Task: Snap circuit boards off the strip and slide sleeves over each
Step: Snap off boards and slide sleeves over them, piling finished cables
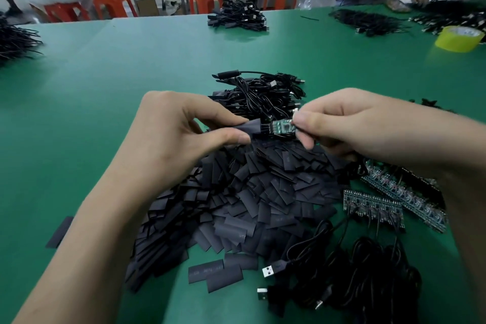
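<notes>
Now the left hand [168, 129] pinches a black sleeve [251, 127], its mouth facing the circuit board [282, 126] pinched by the right hand [349, 123], ready for sliding on.

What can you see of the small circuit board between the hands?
The circuit board is a small, narrow green piece dotted with tiny components. It lies roughly level above the heap of black sleeves. The right hand pinches its right end. From its left end dark wires run into a flat black sleeve pinched by the left hand; the sleeve does not yet cover it.
</notes>
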